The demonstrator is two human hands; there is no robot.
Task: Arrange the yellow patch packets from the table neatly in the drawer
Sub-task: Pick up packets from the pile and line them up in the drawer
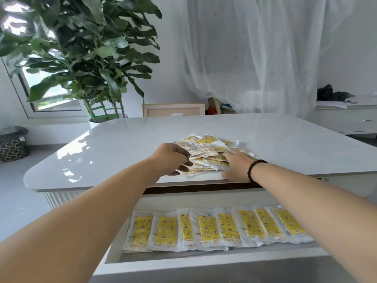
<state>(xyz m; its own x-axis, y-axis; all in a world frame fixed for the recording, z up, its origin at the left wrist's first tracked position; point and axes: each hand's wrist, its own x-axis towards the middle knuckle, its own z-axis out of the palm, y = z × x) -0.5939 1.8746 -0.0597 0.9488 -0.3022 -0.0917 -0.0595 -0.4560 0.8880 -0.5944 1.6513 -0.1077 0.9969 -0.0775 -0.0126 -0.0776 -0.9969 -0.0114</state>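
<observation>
Where the view is nearest the person, an open white drawer [114, 248] juts out from under the counter [122, 144], pulled toward them so its floor is reachable from above. Inside it, a row of yellow patch packets [206, 228] lies flat, yellow printed faces up, long sides running front to back, each one slightly overlapping its neighbour. That shingled layout seems chosen to fit many into one neat line across the drawer.

Both bare forearms stretch forward over the drawer to the counter's near edge. The left hand [171, 159] has its fingers curled into the left side of a loose heap of packets [208, 152], and its grip looks pinched on one or a few packets at the heap's edge, though exactly how many cannot be told. The right hand [236, 167], with a dark beaded bracelet [255, 170] at the wrist, lies flat with fingers straight on the heap's right side, holding nothing, probably steadying the slippery pile while the other hand draws packets out.

The heap is jumbled, some packets face down, and sits just back from the counter's front edge, directly above the drawer, which keeps each transfer short. Many packets remain, so the task appears partway done.

Farther off stand a leafy potted plant [81, 54] at left and sheer white curtains [265, 54] behind.
</observation>
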